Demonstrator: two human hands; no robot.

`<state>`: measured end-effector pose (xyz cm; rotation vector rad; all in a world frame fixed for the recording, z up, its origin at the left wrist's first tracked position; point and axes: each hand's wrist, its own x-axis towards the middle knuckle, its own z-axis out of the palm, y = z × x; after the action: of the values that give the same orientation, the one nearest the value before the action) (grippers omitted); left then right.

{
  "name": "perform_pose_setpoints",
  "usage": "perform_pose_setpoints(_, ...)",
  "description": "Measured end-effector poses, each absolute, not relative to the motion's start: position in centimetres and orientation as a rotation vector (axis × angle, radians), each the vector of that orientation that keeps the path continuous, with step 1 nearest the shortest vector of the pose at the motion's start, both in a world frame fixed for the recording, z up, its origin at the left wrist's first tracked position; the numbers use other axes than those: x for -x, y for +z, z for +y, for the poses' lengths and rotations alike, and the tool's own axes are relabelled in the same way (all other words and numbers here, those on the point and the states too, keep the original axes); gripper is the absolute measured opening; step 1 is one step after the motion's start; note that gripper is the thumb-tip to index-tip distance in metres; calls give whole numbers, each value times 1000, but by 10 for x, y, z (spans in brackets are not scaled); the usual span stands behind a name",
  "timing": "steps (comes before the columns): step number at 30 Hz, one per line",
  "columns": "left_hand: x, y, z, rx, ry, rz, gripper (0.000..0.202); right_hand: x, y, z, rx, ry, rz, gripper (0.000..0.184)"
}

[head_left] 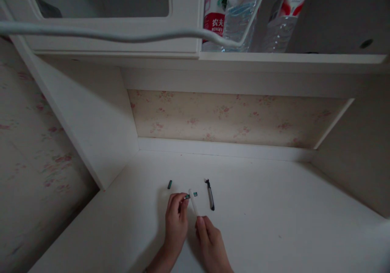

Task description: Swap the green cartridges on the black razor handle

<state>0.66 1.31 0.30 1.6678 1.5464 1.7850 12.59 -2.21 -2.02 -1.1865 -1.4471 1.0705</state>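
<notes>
My left hand (177, 214) is pinched closed over the white tabletop on a small dark green piece (187, 196). My right hand (210, 236) is closed around the lower end of a slim white stick (193, 202), whose exact kind I cannot make out. The stick's upper end crosses the green piece by my left fingertips. Just right of that end shows another bit of green (195, 194); whether it is part of the same piece is hidden. A second small dark green piece (170, 184) lies to the left. On the right lies a slim black-and-grey tool (210, 194), its kind unclear.
The white desktop (268, 216) ends at a low back ledge under flowered wallpaper (213, 116). Side panels (91, 114) flank it. Overhead, a shelf holds clear plastic bottles (282, 17) and a red-and-white labelled container (215, 15). A white cable (122, 35) crosses in front.
</notes>
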Motion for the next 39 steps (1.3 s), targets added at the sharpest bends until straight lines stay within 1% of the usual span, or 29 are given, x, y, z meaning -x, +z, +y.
perform_pose_setpoints(5,-6,3,14,-1686,1791,1556,21,-125,-18,-22,1179,1123,-1444,49)
perform_pose_setpoints(11,-6,3,14,-1694,1792,1564,23,-125,-17,-21,1227,1062,-1419,51)
perform_pose_setpoints(17,-7,6,12,-1697,1806,1565,23,-125,-19,-22,1176,1070,-1493,50)
perform_pose_setpoints(21,-7,7,13,-1700,1820,1543,21,-127,-17,-21,1232,1053,-1404,50)
perform_pose_setpoints(27,-7,5,13,-1703,1800,1548,18,-126,-18,-23,1184,1118,-1483,49)
perform_pose_setpoints(30,-7,4,13,-1702,1791,1534,16,-126,-19,-23,1212,1102,-1403,48)
perform_pose_setpoints(35,-7,3,13,-1712,1778,1535,17,-126,-20,-22,1168,1107,-1472,49)
perform_pose_setpoints(39,-6,1,14,-1707,1781,1536,16,-126,-21,-21,1222,1076,-1397,49)
